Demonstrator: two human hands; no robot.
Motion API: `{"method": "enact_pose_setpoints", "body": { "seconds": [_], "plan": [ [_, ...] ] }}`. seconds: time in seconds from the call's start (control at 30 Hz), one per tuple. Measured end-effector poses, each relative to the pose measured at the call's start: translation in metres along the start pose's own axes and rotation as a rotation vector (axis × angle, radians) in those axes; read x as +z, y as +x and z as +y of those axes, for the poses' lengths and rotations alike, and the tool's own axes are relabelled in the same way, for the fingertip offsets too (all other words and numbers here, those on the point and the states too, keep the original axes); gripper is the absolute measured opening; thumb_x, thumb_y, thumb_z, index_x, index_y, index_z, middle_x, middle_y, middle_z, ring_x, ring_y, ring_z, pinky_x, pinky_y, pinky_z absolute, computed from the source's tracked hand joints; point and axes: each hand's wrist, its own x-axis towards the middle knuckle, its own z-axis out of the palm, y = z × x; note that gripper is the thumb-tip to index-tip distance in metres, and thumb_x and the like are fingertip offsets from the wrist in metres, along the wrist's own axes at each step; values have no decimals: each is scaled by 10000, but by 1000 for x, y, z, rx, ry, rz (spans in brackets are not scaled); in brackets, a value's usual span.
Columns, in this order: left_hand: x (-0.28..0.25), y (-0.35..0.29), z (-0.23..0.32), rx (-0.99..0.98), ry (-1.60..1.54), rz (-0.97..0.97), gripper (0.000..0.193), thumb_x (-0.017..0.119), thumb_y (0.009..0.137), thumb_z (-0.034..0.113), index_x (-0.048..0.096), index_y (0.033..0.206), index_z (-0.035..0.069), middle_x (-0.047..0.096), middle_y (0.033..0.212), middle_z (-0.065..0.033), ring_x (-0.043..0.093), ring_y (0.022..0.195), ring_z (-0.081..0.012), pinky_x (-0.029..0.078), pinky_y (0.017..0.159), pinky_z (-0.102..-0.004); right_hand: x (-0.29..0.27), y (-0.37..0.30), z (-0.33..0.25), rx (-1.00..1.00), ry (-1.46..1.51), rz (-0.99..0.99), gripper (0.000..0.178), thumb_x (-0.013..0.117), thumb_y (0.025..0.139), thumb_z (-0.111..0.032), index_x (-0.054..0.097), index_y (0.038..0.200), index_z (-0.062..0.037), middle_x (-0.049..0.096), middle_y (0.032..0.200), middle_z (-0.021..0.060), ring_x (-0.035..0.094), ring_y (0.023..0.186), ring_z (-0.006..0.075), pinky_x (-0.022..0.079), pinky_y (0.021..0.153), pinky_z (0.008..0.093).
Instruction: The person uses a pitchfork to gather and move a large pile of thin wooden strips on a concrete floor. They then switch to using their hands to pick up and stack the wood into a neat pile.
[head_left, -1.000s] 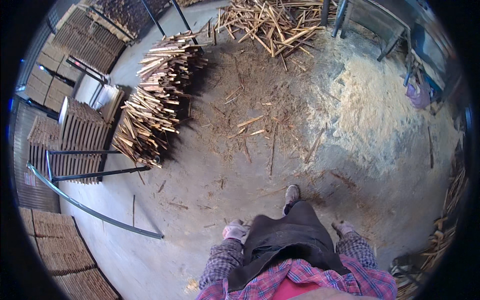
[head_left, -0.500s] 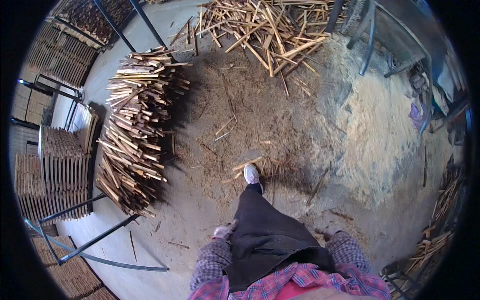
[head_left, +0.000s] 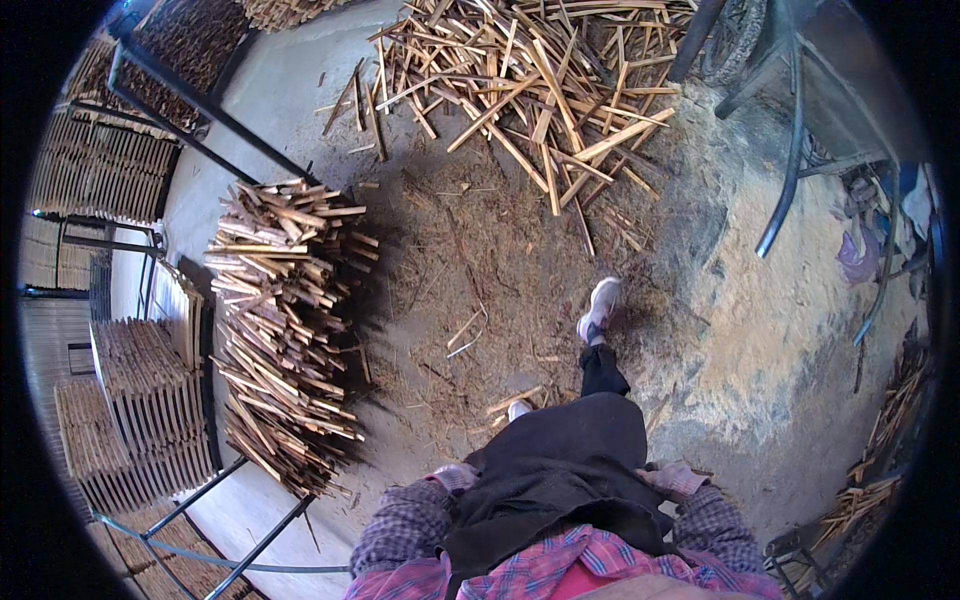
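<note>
My left hand (head_left: 456,477), in a pale glove, hangs at the left side of my dark apron (head_left: 560,450). Its fingertips are tucked against the cloth and too small to make out. On the other side, my right hand (head_left: 680,480) hangs by the apron's right edge, gloved likewise, its fingers loosely stretched toward the cloth with nothing visible in them. Ahead of me lies a loose heap of wood strips (head_left: 540,100). To my left a long stack of wood strips (head_left: 285,330) rests between dark metal bars.
Sawdust (head_left: 760,290) covers the floor at right, near a metal machine frame (head_left: 790,150). Short wood scraps (head_left: 515,400) lie by my feet. Slatted wood stacks (head_left: 140,410) stand at far left, and more strips (head_left: 860,510) lie at the right rim.
I have stepped forward: the heap and the stack appear nearer and lower in view. One foot is now out ahead to the right, and my right hand has come into view beside the apron.
</note>
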Motion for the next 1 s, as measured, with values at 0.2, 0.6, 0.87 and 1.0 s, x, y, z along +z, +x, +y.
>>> {"method": "enact_pose_setpoints", "body": {
  "seconds": [0.2,0.6,0.87,1.0],
  "plan": [
    [-146,22,114,-93,30,17,388,546,757,369,620,1046,121,638,964,-131,611,872,-270,473,752,-368,-191,44,-133,-289,-755,-22,584,576,721,-548,611,1046,-64,624,1011,148,611,882,289,486,758,368],
    [-531,401,194,-168,-127,889,793,546,711,642,364,1303,146,508,1185,-226,544,1056,-325,484,784,-381,-545,300,-471,-202,-999,1208,1018,716,642,-448,136,1402,-100,255,1411,170,248,1303,311,195,1081,444],
    [-651,617,285,-129,-727,1103,1174,558,606,747,90,1391,11,377,1306,-260,449,1164,-362,375,954,-412,-666,437,-509,-64,-1048,1456,933,585,660,-659,285,1332,-86,523,1173,198,526,1084,312,429,896,394],
    [-657,627,321,29,-899,1137,1189,605,577,725,121,1378,-9,424,1242,-287,470,1124,-390,379,939,-423,-668,448,-500,-156,-1060,1270,864,569,673,-667,379,1276,-78,598,1051,213,578,1005,320,454,854,399]
  ]
}}
